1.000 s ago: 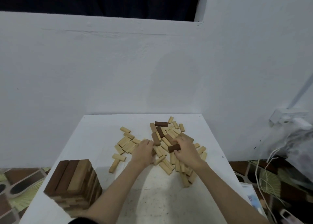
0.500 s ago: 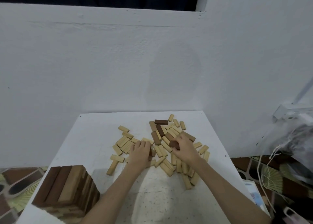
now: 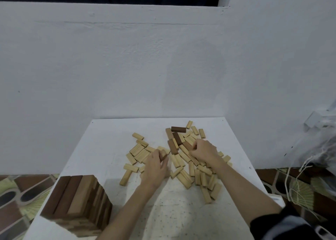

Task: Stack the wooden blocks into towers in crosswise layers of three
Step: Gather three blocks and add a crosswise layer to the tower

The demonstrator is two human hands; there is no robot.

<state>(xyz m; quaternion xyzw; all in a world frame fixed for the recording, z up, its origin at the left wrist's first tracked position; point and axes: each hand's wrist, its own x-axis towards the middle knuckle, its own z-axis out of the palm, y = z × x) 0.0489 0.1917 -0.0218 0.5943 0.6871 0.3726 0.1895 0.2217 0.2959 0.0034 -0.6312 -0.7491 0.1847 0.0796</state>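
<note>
A finished tower (image 3: 77,206) of dark and pale wooden blocks is seen at the near left corner of the white table (image 3: 101,149), well apart from everything else. To the right of the tower and farther back, a small scatter of pale blocks (image 3: 139,151) lies flat. Just right of that scatter, the left hand (image 3: 156,164) is lowered onto the table, its fingers curled around a brownish block (image 3: 163,155). Farther right of the tower, the main heap of loose blocks (image 3: 196,169) is spread, with a few dark blocks (image 3: 176,139) near its far edge. The right hand (image 3: 204,151) is set on that heap with fingers bent tightly; a dark block appears to be pinched beneath them, though little of it is visible.

No second tower has been started, so most of the task is judged to remain. Neighbouring pieces could be dragged or flipped if a block is pulled from under others, and the finished tower could be toppled by a forearm swung back toward it.
</note>
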